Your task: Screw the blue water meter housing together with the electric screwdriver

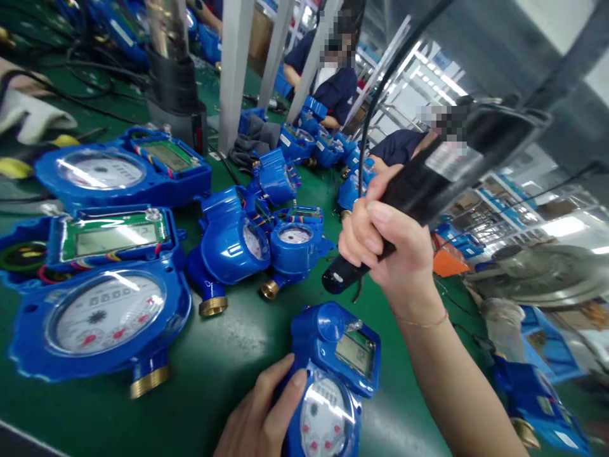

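Note:
A blue water meter (328, 406) with a white dial and a small lit display lies on the green bench at the bottom centre. My left hand (266, 406) is closed on its left edge, with fingertips on the rim beside the dial. The palm is partly out of the picture. My right hand (390, 238) is raised above and to the right of this meter. Its fingers wrap round the narrow end of a black hand-held tool (428, 184), whose thicker labelled end points up and right. I cannot make out its exact kind.
Several blue water meters stand left, including an open-topped meter (104, 311) with wires showing. A cordless tool's battery base (178, 120) and a white glove (28, 114) lie behind. A black cable (366, 127) hangs down near my right hand. A co-worker (333, 82) sits across the bench.

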The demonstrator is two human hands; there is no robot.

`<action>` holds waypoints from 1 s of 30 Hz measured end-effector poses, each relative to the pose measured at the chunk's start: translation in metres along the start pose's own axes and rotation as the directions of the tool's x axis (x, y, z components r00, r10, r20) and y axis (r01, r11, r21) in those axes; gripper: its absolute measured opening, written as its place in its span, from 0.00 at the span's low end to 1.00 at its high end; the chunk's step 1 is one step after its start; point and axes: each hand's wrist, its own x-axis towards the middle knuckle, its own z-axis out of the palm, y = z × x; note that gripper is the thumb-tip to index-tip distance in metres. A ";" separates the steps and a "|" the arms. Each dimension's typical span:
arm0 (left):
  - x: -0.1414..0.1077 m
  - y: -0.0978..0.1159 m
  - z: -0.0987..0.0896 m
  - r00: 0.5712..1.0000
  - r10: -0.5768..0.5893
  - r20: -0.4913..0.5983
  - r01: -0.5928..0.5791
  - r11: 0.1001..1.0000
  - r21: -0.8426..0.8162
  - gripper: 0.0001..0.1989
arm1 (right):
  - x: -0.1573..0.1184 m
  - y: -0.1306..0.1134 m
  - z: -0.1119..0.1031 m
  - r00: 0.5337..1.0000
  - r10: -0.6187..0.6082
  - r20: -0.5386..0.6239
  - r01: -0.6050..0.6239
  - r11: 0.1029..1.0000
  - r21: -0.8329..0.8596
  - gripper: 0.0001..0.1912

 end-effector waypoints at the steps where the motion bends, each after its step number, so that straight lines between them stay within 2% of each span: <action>1: 0.003 -0.003 -0.005 1.000 0.010 0.029 -0.009 0.999 -0.042 0.44 | 0.001 -0.007 -0.005 0.999 -0.033 -0.035 0.032 0.999 -0.020 0.11; 3: 0.009 -0.006 -0.016 0.999 0.001 0.044 0.002 0.997 -0.074 0.44 | 0.000 -0.026 -0.018 0.989 -0.114 -0.099 0.108 0.992 -0.067 0.12; 5: 0.015 -0.006 -0.025 0.999 -0.041 0.011 0.041 0.999 -0.030 0.42 | -0.009 -0.047 -0.035 0.971 -0.174 -0.164 0.158 0.982 -0.108 0.13; 9: 0.019 -0.002 -0.034 0.993 -0.049 -0.108 0.060 0.994 0.094 0.39 | -0.053 -0.069 -0.058 0.932 -0.199 -0.302 0.166 0.978 -0.130 0.16; 12: 0.021 0.001 -0.037 0.988 0.014 -0.151 0.010 0.988 0.152 0.41 | -0.092 -0.061 -0.056 0.916 -0.234 -0.326 0.225 0.972 -0.066 0.14; 16: 0.023 0.006 -0.039 0.988 0.104 -0.112 -0.079 0.975 0.208 0.43 | -0.123 -0.040 -0.042 0.886 -0.299 -0.355 0.330 0.944 0.029 0.10; 20: 0.021 0.009 -0.039 0.988 0.130 -0.085 -0.106 0.964 0.243 0.44 | -0.130 -0.024 -0.038 0.865 -0.303 -0.399 0.369 0.924 0.099 0.12; 24: 0.019 0.007 -0.038 0.990 0.110 -0.089 -0.091 0.976 0.198 0.48 | -0.132 -0.012 -0.041 0.847 -0.301 -0.437 0.406 0.898 0.168 0.13; 30: 0.021 0.007 -0.038 0.983 0.150 -0.110 -0.120 0.963 0.242 0.51 | -0.131 0.003 -0.041 0.858 -0.326 -0.398 0.426 0.884 0.193 0.14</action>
